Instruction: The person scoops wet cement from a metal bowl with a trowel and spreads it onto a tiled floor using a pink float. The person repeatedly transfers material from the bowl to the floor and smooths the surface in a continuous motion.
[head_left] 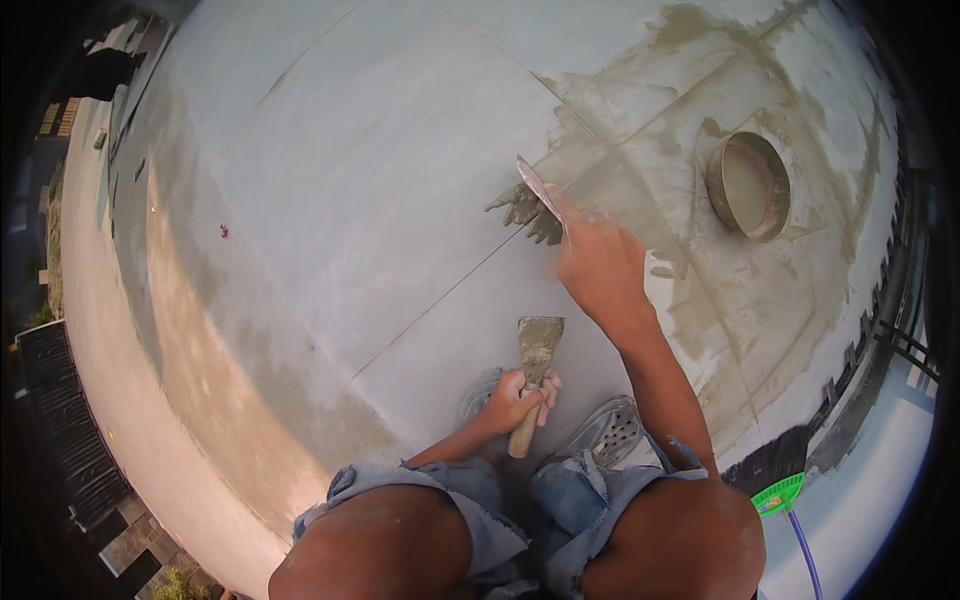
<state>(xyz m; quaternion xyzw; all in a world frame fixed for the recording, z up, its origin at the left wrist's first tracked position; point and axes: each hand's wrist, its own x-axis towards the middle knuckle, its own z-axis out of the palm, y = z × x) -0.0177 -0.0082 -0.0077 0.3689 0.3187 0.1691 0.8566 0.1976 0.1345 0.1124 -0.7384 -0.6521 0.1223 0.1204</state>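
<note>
My left hand [519, 402] is closed round the wooden handle of a putty knife [541, 338], its wide blade pointing away from me and smeared with grey grout. Farther out, my right hand [600, 255] grips a flat spreader blade [538, 186], tilted on edge against the floor. Wet grey grout [530, 215] lies in a ragged patch under and beside that blade, across a tile joint. The spreader's grip is hidden by my fingers. To the right a round metal pan [748, 187] stands on the smeared tiles, with grey material inside.
Large pale tiles [370, 200] with thin joints surround me; those on the right carry wet grout smears. My grey clogs [610, 432] stand close to my hands. A green broom head [778, 495] with a purple handle lies at the lower right. A small red object [224, 231] sits at left.
</note>
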